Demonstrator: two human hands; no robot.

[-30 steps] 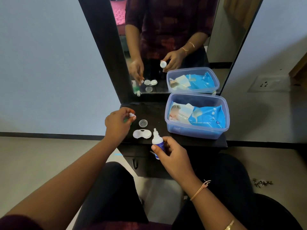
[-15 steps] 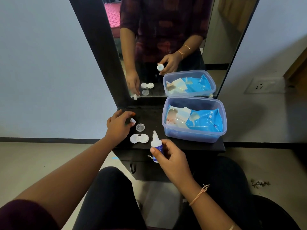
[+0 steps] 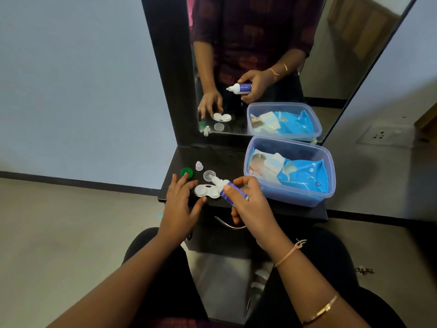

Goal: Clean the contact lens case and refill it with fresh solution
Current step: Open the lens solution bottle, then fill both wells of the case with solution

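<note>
Black shelf (image 3: 227, 162): lens case (image 3: 205, 191), caps, tub (image 3: 290, 171).

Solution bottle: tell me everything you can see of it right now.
The solution bottle is small, white plastic with a purple-blue label. Its cap is off. It is tipped over, nozzle pointing left above the open white lens case on the black shelf. The right hand grips its body; whether liquid comes out cannot be seen.

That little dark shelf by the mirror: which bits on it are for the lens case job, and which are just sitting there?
In use:
- lens case, open, steadied by the left hand
- solution bottle, tipped over it in the right hand
- green cap, clear cap, bottle cap

Lying about:
- plastic tub holding a blue wipes pack
</note>
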